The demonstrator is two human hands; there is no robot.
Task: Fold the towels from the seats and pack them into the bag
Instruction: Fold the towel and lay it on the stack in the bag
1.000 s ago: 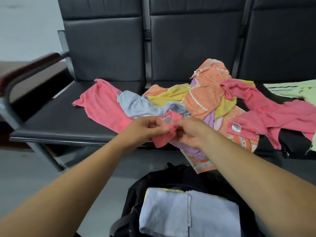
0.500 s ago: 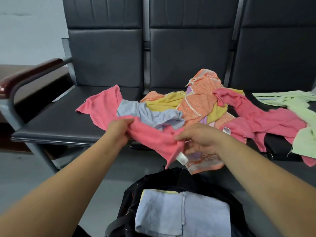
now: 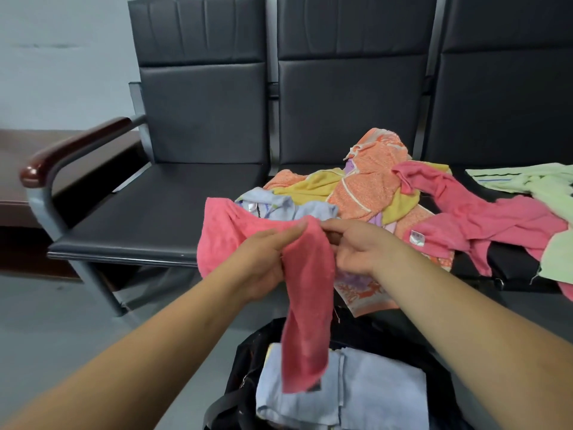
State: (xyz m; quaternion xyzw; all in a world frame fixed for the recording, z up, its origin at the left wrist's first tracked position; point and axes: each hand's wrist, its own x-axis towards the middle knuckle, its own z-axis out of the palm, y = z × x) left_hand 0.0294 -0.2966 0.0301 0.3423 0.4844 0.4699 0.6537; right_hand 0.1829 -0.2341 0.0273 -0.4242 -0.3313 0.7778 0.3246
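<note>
A pink towel [image 3: 305,308] hangs off the seat's front edge, lifted between both hands. My left hand [image 3: 263,262] grips its upper fold, and my right hand [image 3: 356,246] pinches the same fold from the right. Its loose end dangles over the black bag [image 3: 245,361] on the floor, which holds a folded light-blue towel [image 3: 378,389]. Behind my hands lies a heap on the seats: a light-blue towel [image 3: 313,211], a yellow towel [image 3: 313,186], an orange patterned towel [image 3: 369,181] and a second pink towel [image 3: 483,215].
A pale green towel [image 3: 555,193] lies on the right seat. The row of black seats [image 3: 148,218] has a wooden-topped armrest [image 3: 71,147] at its left end. Grey floor [image 3: 46,321] stretches to the left of the bag.
The pink towel has been pulled off the left seat and gathered toward the middle. My hands have come together, and the towel's end now hangs down over the bag.
</note>
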